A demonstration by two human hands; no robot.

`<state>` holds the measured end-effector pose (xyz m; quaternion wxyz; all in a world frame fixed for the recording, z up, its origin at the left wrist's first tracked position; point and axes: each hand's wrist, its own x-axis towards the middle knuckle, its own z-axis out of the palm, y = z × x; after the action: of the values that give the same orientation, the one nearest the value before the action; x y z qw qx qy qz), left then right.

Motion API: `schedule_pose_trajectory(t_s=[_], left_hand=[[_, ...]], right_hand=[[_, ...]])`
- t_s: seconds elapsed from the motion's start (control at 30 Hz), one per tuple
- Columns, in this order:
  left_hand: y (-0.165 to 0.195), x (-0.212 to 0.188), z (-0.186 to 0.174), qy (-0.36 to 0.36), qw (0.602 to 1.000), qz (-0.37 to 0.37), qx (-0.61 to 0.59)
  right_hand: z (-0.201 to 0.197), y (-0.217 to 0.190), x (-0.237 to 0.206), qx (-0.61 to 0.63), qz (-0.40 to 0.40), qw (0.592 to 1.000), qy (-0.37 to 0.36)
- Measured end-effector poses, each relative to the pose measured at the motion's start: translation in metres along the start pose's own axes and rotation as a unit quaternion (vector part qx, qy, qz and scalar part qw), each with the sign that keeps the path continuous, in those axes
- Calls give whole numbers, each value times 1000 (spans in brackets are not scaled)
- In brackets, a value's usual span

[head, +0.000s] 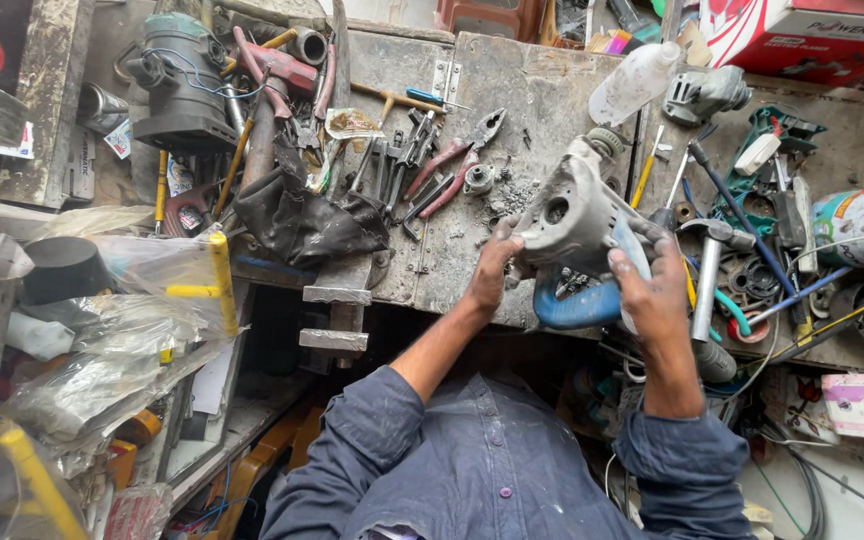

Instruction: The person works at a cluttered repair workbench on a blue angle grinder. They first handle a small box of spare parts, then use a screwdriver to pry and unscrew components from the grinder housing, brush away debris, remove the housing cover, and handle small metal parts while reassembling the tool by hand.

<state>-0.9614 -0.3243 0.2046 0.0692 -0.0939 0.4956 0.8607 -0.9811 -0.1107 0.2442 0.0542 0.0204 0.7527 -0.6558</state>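
A dusty grey power tool housing (572, 215) with a blue handle part (574, 308) is held over the front edge of the workbench (537, 95). My left hand (492, 272) grips its left side, fingers on the grey casing. The right side, by the blue part, is gripped by my right hand (652, 290). Both sleeves are dark blue.
Pliers with red handles (447, 170), wrenches and a black cloth (302, 220) lie on the bench to the left. A metal vise (337, 305) hangs at the bench front. A hammer (709, 270), a clear bottle (634, 80), cables and tool parts crowd the right. Plastic bags lie at left.
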Motion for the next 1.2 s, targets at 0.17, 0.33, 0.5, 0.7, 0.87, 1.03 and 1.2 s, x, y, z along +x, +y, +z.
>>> schedule_pose_trajectory(t_s=[0.17, 0.33, 0.5, 0.7, 0.87, 1.03, 1.2], left_hand=[[36, 14, -22, 173, 925, 9, 339], [63, 53, -21, 246, 826, 105, 496], [71, 76, -17, 169, 744, 118, 636], [74, 66, -22, 191, 838, 79, 505], [73, 7, -22, 50, 994, 79, 54], [76, -73, -27, -45, 997, 57, 9], [93, -121, -32, -24, 992, 82, 89]], right_hand=[[21, 15, 17, -15, 22, 1000, -8], [29, 17, 12, -71, 34, 997, -16], [32, 5, 13, -115, 39, 993, -6], [35, -25, 2, -278, 8, 960, 27], [48, -70, -21, -371, -125, 915, 98], [65, -104, -47, -183, -242, 946, -115], [88, -105, -71, -161, -238, 943, -172]])
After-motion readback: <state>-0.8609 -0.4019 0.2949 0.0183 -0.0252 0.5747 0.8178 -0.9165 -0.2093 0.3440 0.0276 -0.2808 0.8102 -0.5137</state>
